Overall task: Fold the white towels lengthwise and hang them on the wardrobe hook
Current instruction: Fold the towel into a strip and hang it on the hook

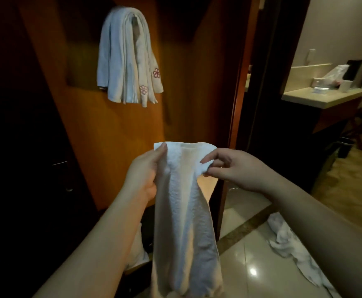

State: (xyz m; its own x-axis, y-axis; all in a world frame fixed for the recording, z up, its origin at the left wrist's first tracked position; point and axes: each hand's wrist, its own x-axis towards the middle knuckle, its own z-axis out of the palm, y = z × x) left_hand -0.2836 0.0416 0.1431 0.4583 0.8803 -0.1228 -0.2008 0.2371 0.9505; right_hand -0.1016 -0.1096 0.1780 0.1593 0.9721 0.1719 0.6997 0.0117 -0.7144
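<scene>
a: what have you got in your hands?

b: you're holding a white towel (184,211) up by its top edge, in front of the wooden wardrobe panel (115,130). your left hand (145,171) grips the left corner, fingers curled round the cloth. your right hand (233,168) pinches the right corner between thumb and fingertips.

a: how does it hang?

b: the towel falls long and narrow between your forearms, gathered in soft vertical folds, its lower end out of view at the bottom.

a: and the hook?

b: you can't see the hook itself. a bundle of hung towels (128,59) is draped over it on the panel above, well apart from your hands. two of them show pink flower embroidery near their lower ends.

a: anything else?

b: a crumpled white towel on the floor (291,241) lies on the shiny tiles to your right, and a counter (317,100) stands beyond the doorway.
</scene>
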